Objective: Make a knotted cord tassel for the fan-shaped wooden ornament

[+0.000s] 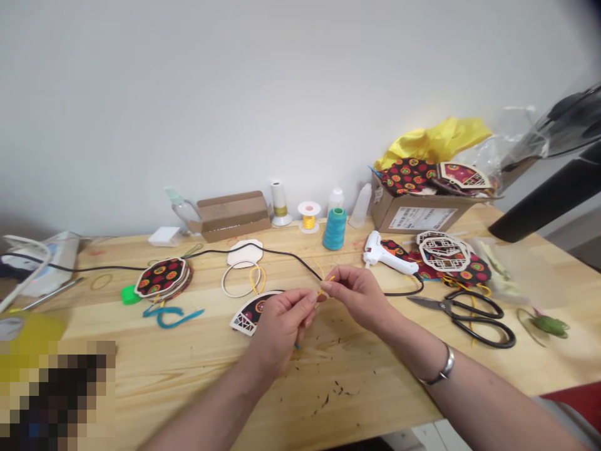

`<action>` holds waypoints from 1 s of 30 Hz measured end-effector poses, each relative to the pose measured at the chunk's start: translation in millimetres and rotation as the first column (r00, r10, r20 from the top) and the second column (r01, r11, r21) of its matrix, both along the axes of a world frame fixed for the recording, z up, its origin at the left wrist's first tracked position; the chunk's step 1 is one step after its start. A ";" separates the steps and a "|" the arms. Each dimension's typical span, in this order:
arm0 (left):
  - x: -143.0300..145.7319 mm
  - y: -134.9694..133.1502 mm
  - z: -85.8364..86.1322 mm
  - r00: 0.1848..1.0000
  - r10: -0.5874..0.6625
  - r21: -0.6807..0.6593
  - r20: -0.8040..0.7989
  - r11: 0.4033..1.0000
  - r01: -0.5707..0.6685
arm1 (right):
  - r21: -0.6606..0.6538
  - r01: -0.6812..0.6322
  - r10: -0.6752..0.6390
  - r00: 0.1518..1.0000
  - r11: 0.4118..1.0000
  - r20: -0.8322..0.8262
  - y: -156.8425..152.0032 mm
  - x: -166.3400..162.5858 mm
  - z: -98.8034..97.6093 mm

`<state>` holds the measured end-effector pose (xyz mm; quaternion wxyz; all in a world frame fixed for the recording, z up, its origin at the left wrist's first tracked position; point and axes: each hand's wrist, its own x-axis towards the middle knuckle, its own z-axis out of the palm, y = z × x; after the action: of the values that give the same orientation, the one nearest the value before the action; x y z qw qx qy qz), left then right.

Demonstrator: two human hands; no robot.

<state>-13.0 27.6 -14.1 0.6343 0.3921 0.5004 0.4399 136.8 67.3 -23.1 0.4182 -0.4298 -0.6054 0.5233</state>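
My left hand and my right hand meet over the middle of the table, fingertips almost touching. Both pinch a thin yellow cord, whose loose ends stick up between them. Partly hidden behind my left hand lies a fan-shaped ornament with dark patterned fabric and a pale cut-out wooden frame. A bit of blue shows under my left fingers; what it belongs to is hidden. A pale ring with a yellow cord loop lies just beyond the fan-shaped ornament.
Right of my hands are a white glue gun, black-handled scissors and lattice frames. A full cardboard box stands behind. A teal thread cone and yellow spool line the back. Stacked fabric ornaments lie left. A black cable crosses the table.
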 end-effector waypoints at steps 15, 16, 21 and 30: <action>-3.0 2.6 -1.3 0.977 0.206 0.053 0.059 0.976 -0.209 | 0.521 0.089 -0.406 0.740 0.849 0.536 25.3 28.1 5.5; -3.3 2.7 -1.5 0.976 0.210 0.048 0.061 0.976 -0.213 | 0.566 0.007 -0.430 0.659 0.824 0.618 25.5 28.7 4.7; -4.1 3.5 -2.0 0.974 0.215 0.040 0.071 0.975 -0.218 | 0.654 -0.081 -0.576 0.401 0.752 0.712 23.0 28.6 12.2; -4.5 1.8 -0.7 0.971 0.224 0.004 0.084 0.974 -0.225 | 0.473 0.040 -0.472 -0.017 0.880 0.881 -42.8 120.9 32.3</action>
<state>-17.6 29.5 -14.8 0.5980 0.3190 0.5118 0.5279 257.7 24.5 9.2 0.0348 -0.7016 -0.7029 -0.1118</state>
